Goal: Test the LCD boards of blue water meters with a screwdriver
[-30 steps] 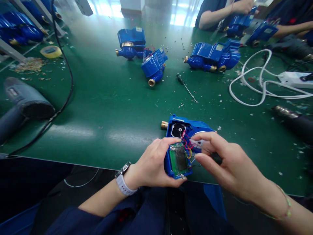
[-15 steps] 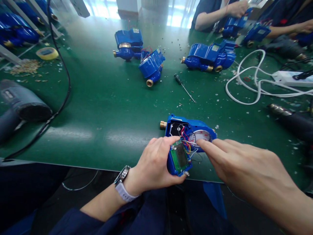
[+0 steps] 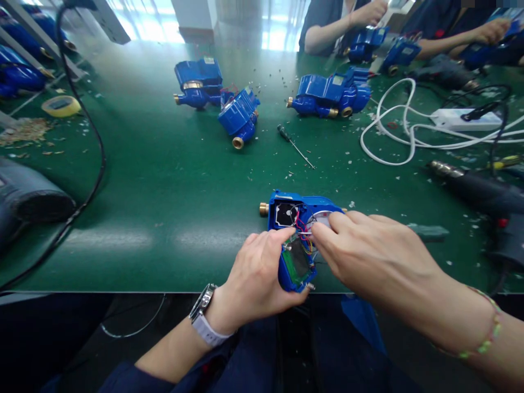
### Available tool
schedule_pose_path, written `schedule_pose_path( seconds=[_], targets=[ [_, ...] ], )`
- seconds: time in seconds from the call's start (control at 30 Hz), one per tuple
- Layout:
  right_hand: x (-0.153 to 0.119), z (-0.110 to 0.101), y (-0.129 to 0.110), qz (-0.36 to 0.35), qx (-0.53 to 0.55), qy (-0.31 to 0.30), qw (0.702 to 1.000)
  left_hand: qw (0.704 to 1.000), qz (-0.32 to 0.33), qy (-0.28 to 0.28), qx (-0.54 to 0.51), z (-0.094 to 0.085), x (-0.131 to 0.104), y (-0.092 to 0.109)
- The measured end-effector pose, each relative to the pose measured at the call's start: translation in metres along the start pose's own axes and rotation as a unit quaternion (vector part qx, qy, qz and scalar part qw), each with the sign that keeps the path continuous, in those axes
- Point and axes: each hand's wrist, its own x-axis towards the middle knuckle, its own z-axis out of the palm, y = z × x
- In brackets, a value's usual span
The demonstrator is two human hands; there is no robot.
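Observation:
An opened blue water meter (image 3: 282,196) with a brass threaded end lies near the table's front edge. My left hand (image 3: 256,267) is closed around its blue display housing, which carries a green circuit board (image 3: 291,267) with a dark screen. Red, yellow and dark wires (image 3: 302,225) run between the housing and the meter body. My right hand (image 3: 360,251) is pinched over the meter's round dial (image 3: 321,218), partly hiding it. From its fingertips a thin silvery piece (image 3: 305,233) reaches to the wires beside my left thumb; its kind is unclear.
More blue water meters (image 3: 239,114) stand farther back, near a screwdriver (image 3: 295,146). To the right are a white cable (image 3: 387,158), a power strip (image 3: 466,119) and a power tool (image 3: 470,185). A heat gun (image 3: 33,191) lies left; co-workers' hands (image 3: 370,12) are at the back right.
The view has shifted, so the back objects appear farther left. My right hand has moved left and closer to the wires, covering more of the dial. The left hand keeps its hold on the display housing.

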Motion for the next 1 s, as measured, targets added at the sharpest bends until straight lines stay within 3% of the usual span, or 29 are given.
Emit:
schedule_pose_path(
  seconds=[0.23,0.47,0.87,1.0],
  targets=[
    [0.0,0.007,0.006,-0.026,-0.033,0.009,0.999,1.0,0.014,-0.014,-0.009,0.0,0.0,0.001],
    [-0.001,-0.002,0.006,-0.055,-0.075,0.004,0.996,0.999,0.024,-0.032,0.014,0.0,0.004,0.003],
    [0.0,0.01,0.028,-0.119,0.053,-0.011,0.991,0.997,0.056,-0.049,0.009,0.002,0.005,0.004],
    [-0.002,0.016,0.033,-0.109,0.095,-0.012,0.989,0.996,0.063,-0.061,-0.009,0.002,0.008,0.003]
  ],
)
